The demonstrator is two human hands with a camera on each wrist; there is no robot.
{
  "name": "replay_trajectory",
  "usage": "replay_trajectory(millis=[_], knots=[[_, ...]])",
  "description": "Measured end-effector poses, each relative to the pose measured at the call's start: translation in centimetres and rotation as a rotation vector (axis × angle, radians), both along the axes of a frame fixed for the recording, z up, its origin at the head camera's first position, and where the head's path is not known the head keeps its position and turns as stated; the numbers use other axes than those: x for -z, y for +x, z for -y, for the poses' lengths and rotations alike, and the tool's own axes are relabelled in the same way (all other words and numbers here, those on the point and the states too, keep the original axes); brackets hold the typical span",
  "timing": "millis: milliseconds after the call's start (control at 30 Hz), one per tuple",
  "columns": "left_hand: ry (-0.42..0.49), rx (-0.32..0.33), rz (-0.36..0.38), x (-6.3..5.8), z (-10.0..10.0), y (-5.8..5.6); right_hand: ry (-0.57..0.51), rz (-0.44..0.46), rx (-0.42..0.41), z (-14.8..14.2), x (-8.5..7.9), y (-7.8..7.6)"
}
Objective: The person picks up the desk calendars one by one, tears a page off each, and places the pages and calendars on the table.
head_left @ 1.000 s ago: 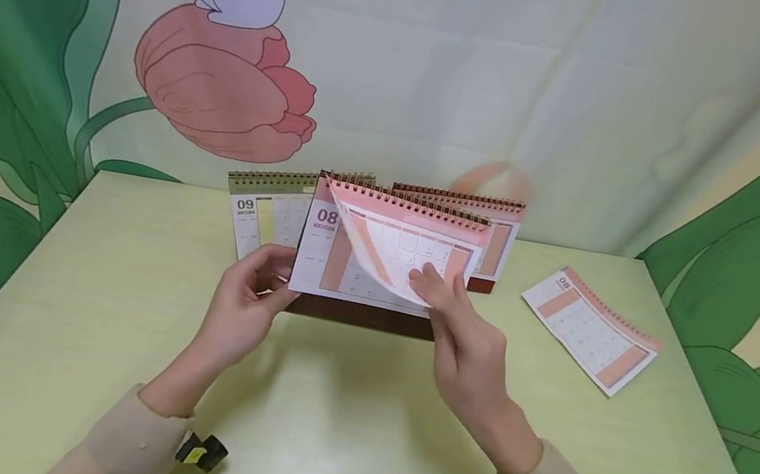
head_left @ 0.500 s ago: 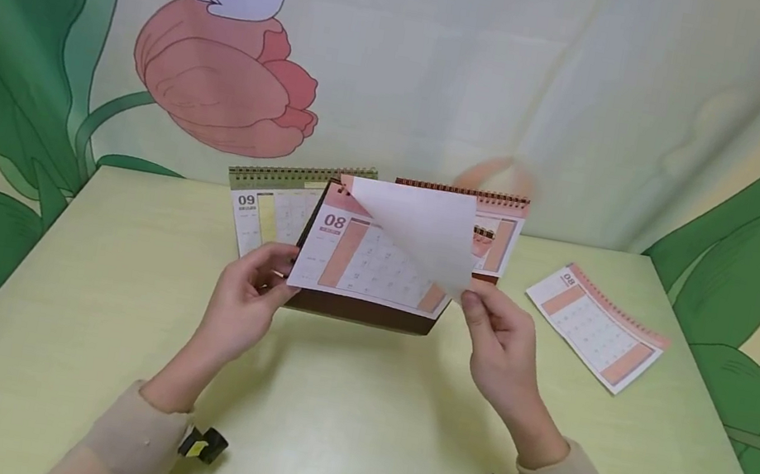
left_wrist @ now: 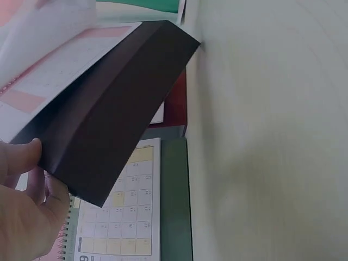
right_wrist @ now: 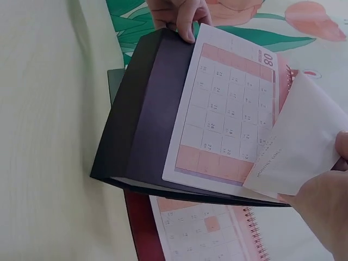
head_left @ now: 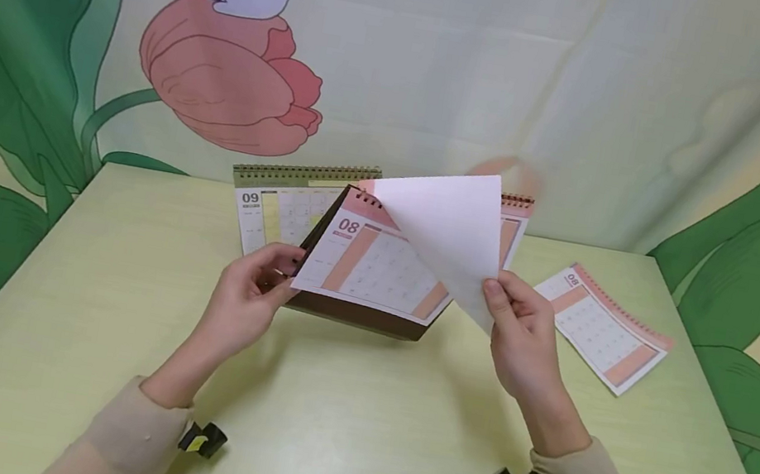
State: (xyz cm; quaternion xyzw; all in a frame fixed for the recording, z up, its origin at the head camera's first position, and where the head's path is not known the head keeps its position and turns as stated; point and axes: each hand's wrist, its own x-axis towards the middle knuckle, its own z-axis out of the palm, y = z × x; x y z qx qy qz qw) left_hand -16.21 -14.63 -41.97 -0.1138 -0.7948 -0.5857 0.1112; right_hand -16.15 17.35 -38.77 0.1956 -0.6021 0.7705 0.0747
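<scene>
A pink desk calendar (head_left: 374,270) with an 08 page and a dark brown stand is held up, tilted, above the table. My left hand (head_left: 245,294) grips its left side, thumb in front and fingers on the stand's side. With thumb and fingers, my right hand (head_left: 525,337) pinches a loose-hanging page (head_left: 454,220) by its right part. The page's blank white back shows, slanting across the calendar's upper right, and its pink left corner lies at the rings. The page hides most of the rings, so I cannot tell how much of it is still attached.
Behind stand a green calendar (head_left: 287,205) marked 09 at left and another pink calendar (head_left: 513,226) at right, partly covered. A separate 08 sheet (head_left: 606,329) lies on the table (head_left: 347,433) at right. A printed curtain (head_left: 416,67) hangs behind.
My right hand has gone from the page's lower corner to pinching it, then moved right. The page has turned over to its white back and now reaches past the calendar, which has tilted slightly.
</scene>
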Motion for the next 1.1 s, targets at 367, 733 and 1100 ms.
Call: replay_trajectory(millis=[367,733,1100], knots=[[-0.074,0.037,-0.021,-0.7,0.4,-0.2,0.277,-0.079,0.002,-1.4,-0.7,-0.1],[-0.042,0.075,0.018,-0.7,-0.4,0.3,0.767,-0.693,0.321,0.8,1.0,0.7],[0.031,0.117,0.042,-0.1,-2.2,1.0,1.042,-0.731,0.487,3.4,1.1,1.3]])
